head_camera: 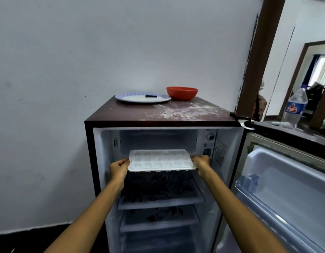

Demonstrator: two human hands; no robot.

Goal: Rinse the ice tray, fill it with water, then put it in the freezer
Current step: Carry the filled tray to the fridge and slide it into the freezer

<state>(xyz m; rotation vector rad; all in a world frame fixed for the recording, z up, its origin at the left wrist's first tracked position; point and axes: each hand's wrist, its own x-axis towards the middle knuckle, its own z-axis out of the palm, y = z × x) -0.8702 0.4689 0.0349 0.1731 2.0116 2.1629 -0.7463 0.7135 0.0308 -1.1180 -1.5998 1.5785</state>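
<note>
Both hands are closed on the short ends of the ice tray (161,160): the left hand (119,168) is curled round the end at 9 o'clock, and the right hand (201,161) pinches the end at 3 o'clock. The tray is held level in front of the open freezer compartment (158,139), at the top of the fridge (158,119), above the first patterned shelf (161,190); it seems not yet set down inside. Both arms are stretched forward and a little upward, almost straight. The white plastic tray is judged to be thin and somewhat flexible, heavy with water and probably wet at the rim, so it can slip or twist. A hold at both ends, as is taken now, is judged best; any tilt would spill the cells.
</note>
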